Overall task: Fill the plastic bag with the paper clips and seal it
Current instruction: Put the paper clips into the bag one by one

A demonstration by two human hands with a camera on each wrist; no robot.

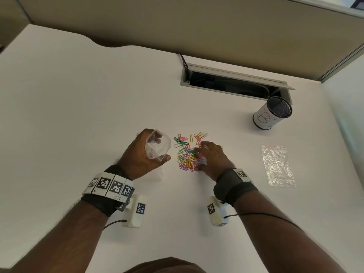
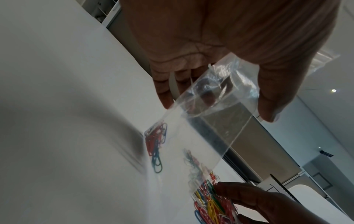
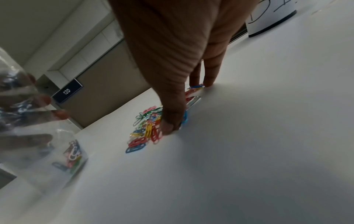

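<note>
My left hand [image 1: 161,148] holds a clear plastic bag [image 1: 155,135] upright just above the white table, thumb on one side and fingers on the other, its mouth spread wide. A few coloured clips [image 2: 156,145] lie at the bag's bottom. To its right a pile of coloured paper clips [image 1: 184,152] lies loose on the table. My right hand [image 1: 198,159] is down on the pile's right edge. Its thumb [image 3: 168,128] and straight fingertips [image 3: 207,83] press on clips at the table surface; no clip is lifted.
A second clear bag with a red strip [image 1: 277,166] lies flat at the right. A mesh pen cup wrapped in white paper [image 1: 271,113] stands behind it, beside an open cable slot [image 1: 232,83]. A beige partition runs along the table's far edge.
</note>
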